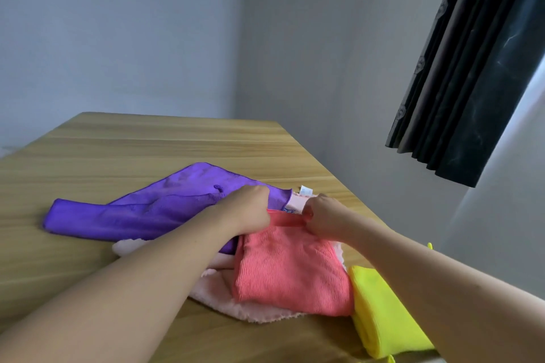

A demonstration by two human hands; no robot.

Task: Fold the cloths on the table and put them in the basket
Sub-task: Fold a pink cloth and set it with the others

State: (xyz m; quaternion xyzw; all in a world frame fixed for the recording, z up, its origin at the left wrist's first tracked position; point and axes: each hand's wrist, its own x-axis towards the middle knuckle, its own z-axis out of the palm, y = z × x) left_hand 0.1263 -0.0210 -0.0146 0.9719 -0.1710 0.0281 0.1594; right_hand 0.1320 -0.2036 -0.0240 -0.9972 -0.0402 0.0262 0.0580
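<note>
Barely started, I'm pinching the coral ribbed microfibre cloth's [292, 268] far edge with left hand [250, 209] and right hand [324, 215]; purple [132, 212], pink [236, 303], yellow [383, 312] cloths waiting, basket unseen.

My wooden table [147, 144] stands in a corner of plain grey walls [118, 23]; a dark curtain [472, 68] hangs at my right, daylight beside it.

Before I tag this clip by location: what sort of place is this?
Probably a room at home: a wooden table in a plain corner, a dark curtain, and hands folding a coral cloth.
</note>
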